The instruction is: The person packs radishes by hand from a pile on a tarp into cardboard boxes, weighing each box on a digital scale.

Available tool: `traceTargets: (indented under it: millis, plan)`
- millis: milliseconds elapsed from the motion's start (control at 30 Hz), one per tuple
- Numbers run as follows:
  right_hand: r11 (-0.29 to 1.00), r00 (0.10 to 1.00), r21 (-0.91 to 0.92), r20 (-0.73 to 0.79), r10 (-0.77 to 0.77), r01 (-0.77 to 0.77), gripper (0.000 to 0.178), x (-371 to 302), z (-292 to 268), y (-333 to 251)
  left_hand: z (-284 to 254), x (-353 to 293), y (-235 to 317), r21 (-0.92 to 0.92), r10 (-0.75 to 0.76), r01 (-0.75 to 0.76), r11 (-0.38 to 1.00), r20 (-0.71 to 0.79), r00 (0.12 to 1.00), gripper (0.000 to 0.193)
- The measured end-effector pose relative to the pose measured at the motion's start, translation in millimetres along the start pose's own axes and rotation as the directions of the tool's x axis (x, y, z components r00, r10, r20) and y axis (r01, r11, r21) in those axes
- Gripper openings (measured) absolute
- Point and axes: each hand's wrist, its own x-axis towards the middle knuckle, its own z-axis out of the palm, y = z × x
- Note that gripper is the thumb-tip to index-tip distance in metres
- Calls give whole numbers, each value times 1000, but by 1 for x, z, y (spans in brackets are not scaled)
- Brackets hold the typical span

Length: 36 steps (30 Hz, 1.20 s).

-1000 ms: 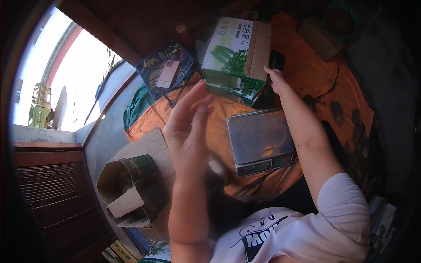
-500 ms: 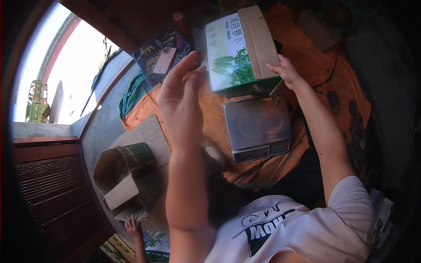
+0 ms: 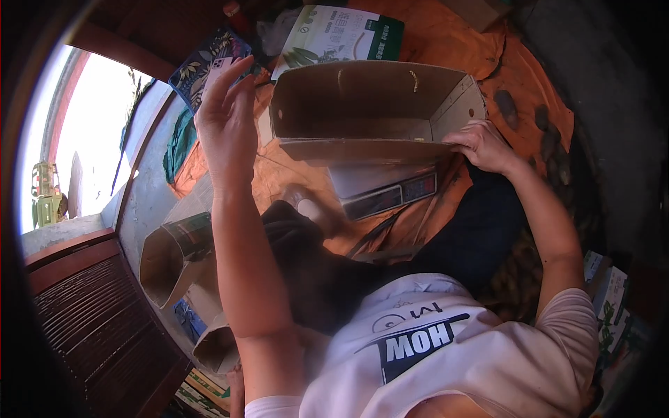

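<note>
An open brown cardboard box (image 3: 369,111) lies tipped toward me, its empty inside showing, above a grey weighing scale (image 3: 387,191). My right hand (image 3: 481,145) grips the box's near right corner. My left hand (image 3: 226,125) is raised to the left of the box with fingers spread, holding nothing and just clear of the box's left edge. The scale rests on an orange cloth (image 3: 529,83), and the box hides most of its platform.
A flat green and white carton (image 3: 334,35) lies behind the box. A floral-patterned bag (image 3: 202,63) sits at far left. Opened cardboard boxes (image 3: 171,254) stand on the floor at my left, beside a dark wooden slatted panel (image 3: 90,313).
The box has come down from beyond the scale to over it and tipped so its open inside faces me. My right hand moved with it; my left hand stayed raised.
</note>
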Motion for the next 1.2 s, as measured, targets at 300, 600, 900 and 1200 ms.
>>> traceTargets:
  millis: [300,600,900,1200]
  plan:
    - [996,996,-25,-9,-85,85,23,-44,23,34,22,-13,-47,605,31,-423,674,549,835,52]
    - [995,996,50,-25,-82,83,26,-63,29,56,54,-24,-82,725,-473,-297,621,649,596,41]
    - [997,998,43,-42,-55,57,26,-73,35,57,70,-30,-95,698,-352,-352,623,652,671,27]
    - [972,771,234,-613,173,-32,22,-126,-23,75,57,-20,-130,658,-317,-330,677,666,676,46]
